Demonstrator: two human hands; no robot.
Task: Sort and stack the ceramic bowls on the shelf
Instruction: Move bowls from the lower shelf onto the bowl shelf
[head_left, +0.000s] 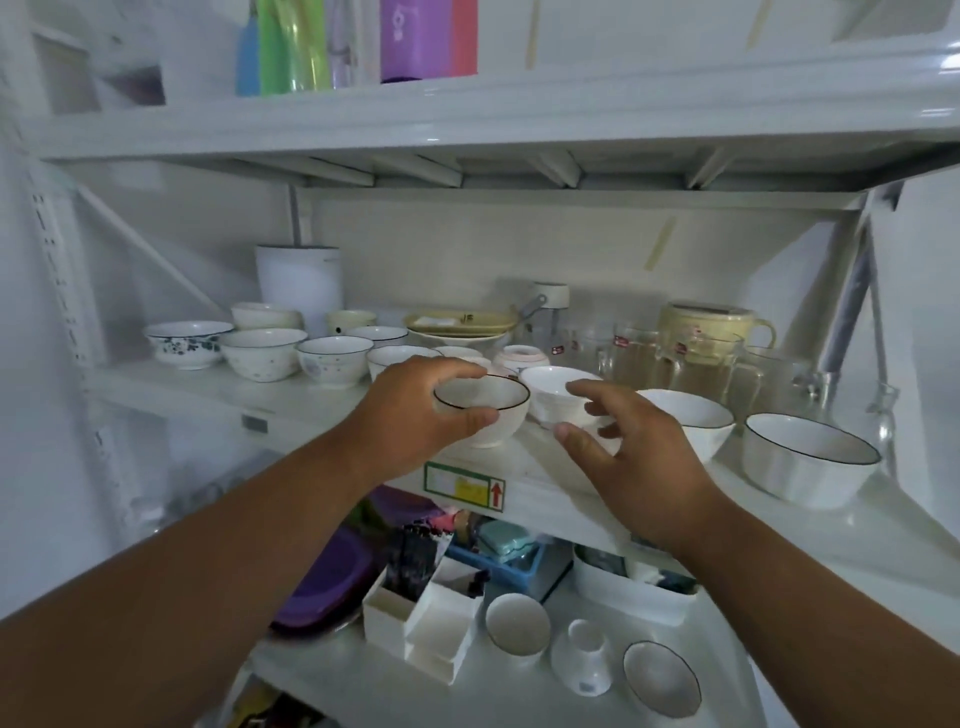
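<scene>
My left hand (410, 410) grips a small white bowl with a thin black rim (485, 415) at the front edge of the middle shelf (550, 467); thumb and fingers curl round its rim. My right hand (628, 452) hovers just right of it with fingers spread and loosely bent, in front of a plain white bowl (556, 395), whether touching it I cannot tell. Two larger black-rimmed white bowls (691, 415) (805, 462) stand to the right. A row of patterned and white bowls (332, 358) runs along the left, with a blue-flowered bowl (188, 343) at its end.
Glass mugs (649, 358) and a cream lidded cup (711, 325) crowd the back right. A tall white canister (300, 283) and a stacked plate (460, 325) stand behind the bowls. The lower shelf holds small white bowls (517, 626), boxes and purple lids. Coloured bottles (291, 47) stand on the top shelf.
</scene>
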